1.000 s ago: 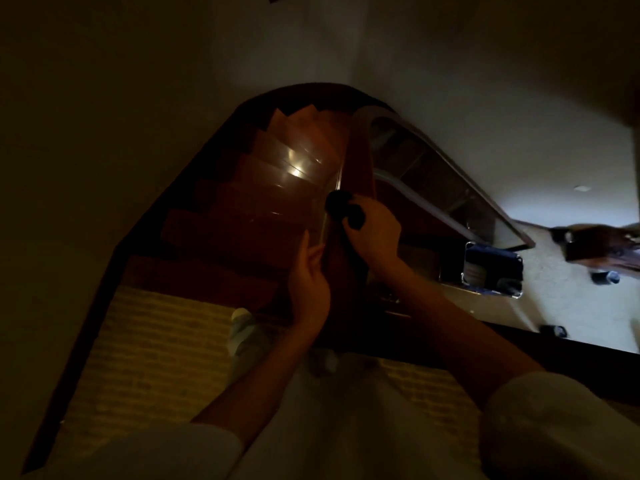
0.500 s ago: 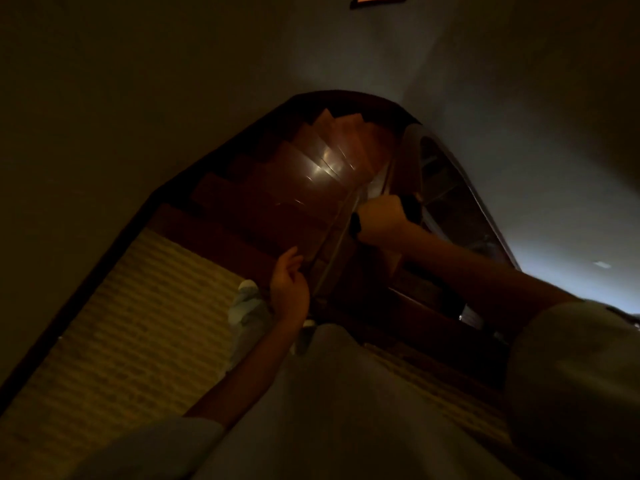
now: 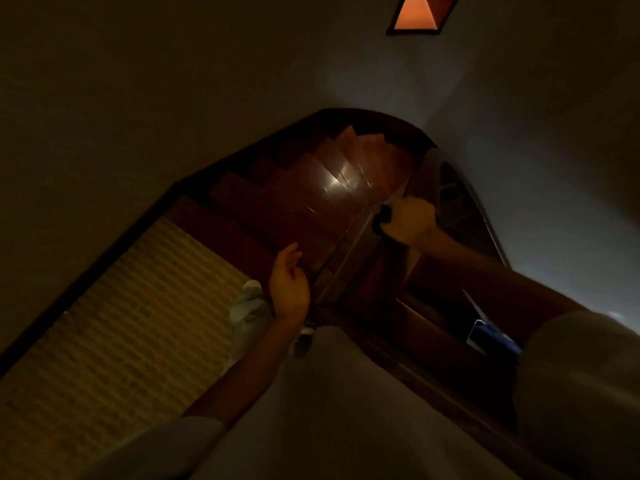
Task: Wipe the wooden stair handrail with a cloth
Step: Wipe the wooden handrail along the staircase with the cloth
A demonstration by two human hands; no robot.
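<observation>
The dark wooden handrail (image 3: pixel 420 174) runs down beside the curving stairs, from the landing toward the upper right. My right hand (image 3: pixel 408 220) grips a dark cloth (image 3: pixel 381 220) against the rail, with the arm stretched far forward; only the cloth's left end shows past the fingers. My left hand (image 3: pixel 289 282) hangs free of the rail to its left, fingers loosely curled and holding nothing. The scene is very dim.
Polished wooden steps (image 3: pixel 332 188) wind down to the left of the rail. A woven yellowish mat (image 3: pixel 121 323) covers the landing under my feet (image 3: pixel 249 306). A framed orange picture (image 3: pixel 415 13) hangs on the far wall. A blue-edged object (image 3: pixel 491 337) lies below the railing.
My right hand has slid the cloth farther along the rail, away from me. My left hand has let go of the rail and dropped back. The camera has tilted up.
</observation>
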